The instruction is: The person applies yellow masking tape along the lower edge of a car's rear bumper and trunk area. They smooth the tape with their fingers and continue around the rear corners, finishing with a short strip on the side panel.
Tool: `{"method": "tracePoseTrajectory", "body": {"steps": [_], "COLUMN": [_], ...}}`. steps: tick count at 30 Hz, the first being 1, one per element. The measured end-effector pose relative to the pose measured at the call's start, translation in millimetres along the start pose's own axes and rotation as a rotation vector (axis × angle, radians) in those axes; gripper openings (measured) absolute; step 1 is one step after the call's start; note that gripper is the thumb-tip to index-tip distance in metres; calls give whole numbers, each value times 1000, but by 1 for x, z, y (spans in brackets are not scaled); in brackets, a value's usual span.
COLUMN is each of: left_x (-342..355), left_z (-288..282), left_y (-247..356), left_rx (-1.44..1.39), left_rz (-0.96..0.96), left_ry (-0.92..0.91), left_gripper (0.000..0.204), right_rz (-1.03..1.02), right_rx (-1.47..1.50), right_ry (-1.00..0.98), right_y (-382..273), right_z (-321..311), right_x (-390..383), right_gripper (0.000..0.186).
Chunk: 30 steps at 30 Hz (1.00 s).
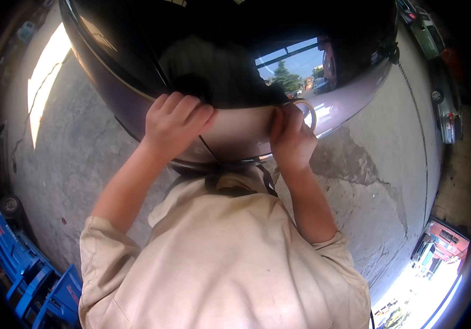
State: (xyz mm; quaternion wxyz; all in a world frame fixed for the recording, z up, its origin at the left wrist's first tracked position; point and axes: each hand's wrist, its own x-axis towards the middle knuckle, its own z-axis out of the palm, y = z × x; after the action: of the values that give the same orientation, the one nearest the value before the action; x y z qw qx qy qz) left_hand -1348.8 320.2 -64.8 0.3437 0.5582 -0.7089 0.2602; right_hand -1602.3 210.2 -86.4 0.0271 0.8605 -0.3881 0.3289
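Note:
A car with silvery-mauve paint (241, 129) and a dark, shiny window (213, 66) stands right in front of me. My left hand (175, 120) is closed, its curled fingers on the lower edge of the window; what they pinch, if anything, is hidden. To its right, my right hand (293, 137) is closed at the same edge. A thin tan ring (314, 116), like a narrow roll of tape, shows beside its fingers, which seem to grip it. Along the window's left border runs a thin tan line (120, 77).
Grey concrete floor (104, 153) with cracks surrounds the car. Blue metal equipment (21, 263) and a wheel (10, 206) lie at the left rim. Parked vehicles (448, 118) line the right. At the lower right, a bright opening (421, 285) leads outside.

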Motion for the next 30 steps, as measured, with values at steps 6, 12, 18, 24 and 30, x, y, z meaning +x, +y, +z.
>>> {"method": "tracePoseTrajectory", "body": {"steps": [6,12,18,24,30], "left_x": [8,24,48,61,44], "left_z": [5,14,19,8,-17], "left_y": [6,13,19,23,1], "left_rx": [37,47,96,149,179], "left_rz": [59,144,242,387,279], "left_ry": [-24,-112,-181,-313,-417], "left_gripper": [26,24,18,12,18], "right_rz": [42,27,28,17,6], "right_rx": [18,45,52,51,94], "right_ry": [-5,1,0,9,59], "right_y": [-6,-6,-4,3,3], "right_z": [-2,-4,-5,-9,-4], "right_x": [2,4,9,8,8], "right_gripper": [15,14,14,15,17]}}
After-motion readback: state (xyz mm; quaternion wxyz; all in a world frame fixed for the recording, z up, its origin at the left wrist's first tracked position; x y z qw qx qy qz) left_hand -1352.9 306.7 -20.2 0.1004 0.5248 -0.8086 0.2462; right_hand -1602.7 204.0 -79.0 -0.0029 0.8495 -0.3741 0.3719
